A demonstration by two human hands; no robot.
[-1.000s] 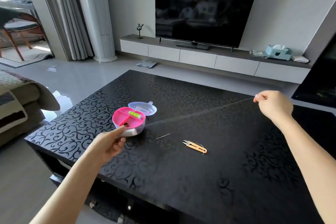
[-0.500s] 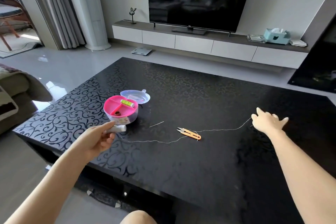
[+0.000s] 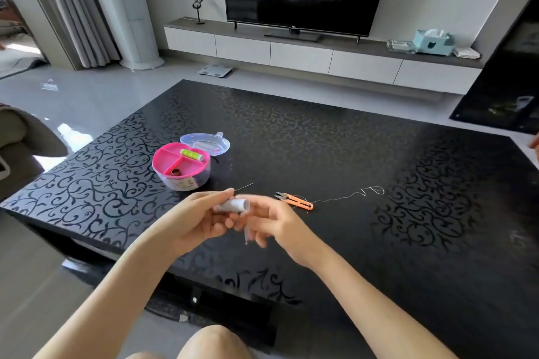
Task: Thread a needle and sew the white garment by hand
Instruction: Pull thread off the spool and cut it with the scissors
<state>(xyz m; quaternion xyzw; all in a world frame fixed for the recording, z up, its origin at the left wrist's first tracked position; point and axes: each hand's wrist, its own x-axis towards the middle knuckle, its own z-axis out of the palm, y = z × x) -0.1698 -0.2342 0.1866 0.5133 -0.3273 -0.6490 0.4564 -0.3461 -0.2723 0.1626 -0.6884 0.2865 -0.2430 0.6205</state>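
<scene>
My left hand point(image 3: 198, 220) grips a white thread spool point(image 3: 233, 204) above the near side of the black table point(image 3: 350, 242). My right hand point(image 3: 272, 223) is blurred and its fingers reach the spool's right end; whether they pinch the thread cannot be seen. A loose white thread point(image 3: 350, 195) lies on the table and runs right from the orange snips point(image 3: 296, 201). The needle point(image 3: 244, 187) lies flat just beyond my left fingers.
A round pink sewing box point(image 3: 180, 167) holds a green spool point(image 3: 191, 154), and its clear lid point(image 3: 205, 143) lies behind it. The table's near edge runs under my forearms. A TV and a low cabinet point(image 3: 320, 52) stand beyond the table.
My right hand let the thread's end drop on the table and came back left to the spool. My left hand lifted the spool toward the middle. The thread now lies slack.
</scene>
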